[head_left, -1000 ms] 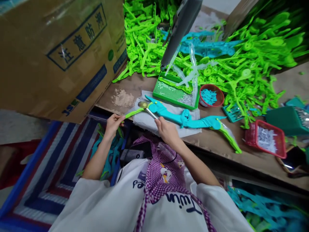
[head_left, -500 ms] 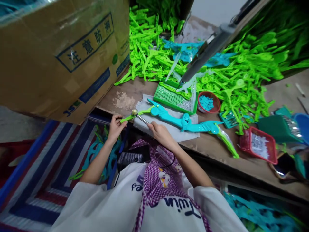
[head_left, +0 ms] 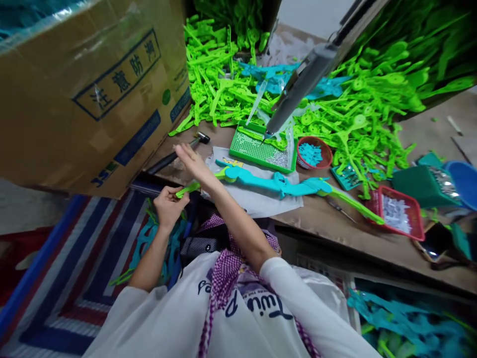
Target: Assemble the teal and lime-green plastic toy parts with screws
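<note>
Fingers [head_left: 173, 192] of the left hand [head_left: 167, 208] pinched the lime end of a turquoise-and-lime plastic piece [head_left: 257, 180] lying across a white cloth [head_left: 270, 206] on the table [head_left: 316, 211]; the right hand [head_left: 193, 163] was over a hammer [head_left: 163, 163], grip impossible to tell.

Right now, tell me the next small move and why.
Probably move the right hand from over the hammer to the blue-and-green piece: the hammer lies on the table, the right hand looks open, and only the left hand pinches the piece's green end.
</note>
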Action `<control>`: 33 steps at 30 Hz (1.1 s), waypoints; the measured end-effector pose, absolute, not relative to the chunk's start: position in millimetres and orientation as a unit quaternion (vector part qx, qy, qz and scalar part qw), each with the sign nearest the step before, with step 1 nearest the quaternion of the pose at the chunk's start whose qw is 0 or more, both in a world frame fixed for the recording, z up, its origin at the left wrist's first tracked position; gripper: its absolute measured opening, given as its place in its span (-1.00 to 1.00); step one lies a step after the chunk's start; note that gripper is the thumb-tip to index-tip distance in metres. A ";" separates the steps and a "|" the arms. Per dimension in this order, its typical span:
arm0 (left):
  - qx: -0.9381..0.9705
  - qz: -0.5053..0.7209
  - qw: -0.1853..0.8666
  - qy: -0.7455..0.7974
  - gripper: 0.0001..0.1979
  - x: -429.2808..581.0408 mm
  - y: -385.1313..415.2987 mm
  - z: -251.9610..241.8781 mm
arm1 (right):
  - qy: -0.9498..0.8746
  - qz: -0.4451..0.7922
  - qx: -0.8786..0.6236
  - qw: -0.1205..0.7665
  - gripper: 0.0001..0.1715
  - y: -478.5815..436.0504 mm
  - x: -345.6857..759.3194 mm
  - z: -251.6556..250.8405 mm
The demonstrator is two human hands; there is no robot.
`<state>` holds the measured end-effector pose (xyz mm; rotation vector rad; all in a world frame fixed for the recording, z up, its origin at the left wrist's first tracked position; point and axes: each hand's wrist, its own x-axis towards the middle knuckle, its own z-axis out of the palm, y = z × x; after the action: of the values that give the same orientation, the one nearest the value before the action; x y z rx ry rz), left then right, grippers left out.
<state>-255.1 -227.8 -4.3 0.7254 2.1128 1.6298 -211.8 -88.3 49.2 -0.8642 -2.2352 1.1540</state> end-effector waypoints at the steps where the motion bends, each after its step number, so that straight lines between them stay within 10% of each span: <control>1: 0.259 0.575 0.184 0.754 -0.77 -255.7 -226.9 2.9 | -0.819 0.422 -0.304 0.244 -0.47 -92.4 -191.0 55.1; 9: 0.328 0.557 0.152 0.748 -0.82 -293.9 -204.6 62.2 | -0.791 0.154 -0.471 0.359 -0.61 -86.0 55.5 54.8; 18: 0.336 0.523 0.173 0.764 -0.75 -316.6 -183.0 77.9 | -0.872 0.047 -0.439 0.211 -0.43 -23.7 78.4 18.5; 25: 0.505 0.425 -0.133 0.739 -0.44 -251.6 -181.5 89.1 | -0.877 0.084 -0.427 0.202 -0.58 -6.1 79.0 20.6; 33: 0.701 0.307 0.067 0.640 -0.57 -166.9 -81.7 19.6 | -0.870 0.112 -0.447 0.173 -0.53 -7.4 73.5 29.1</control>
<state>-166.9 -81.7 19.6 2.1124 1.9296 0.9248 73.5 -7.4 29.1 -1.2687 -2.4696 0.3186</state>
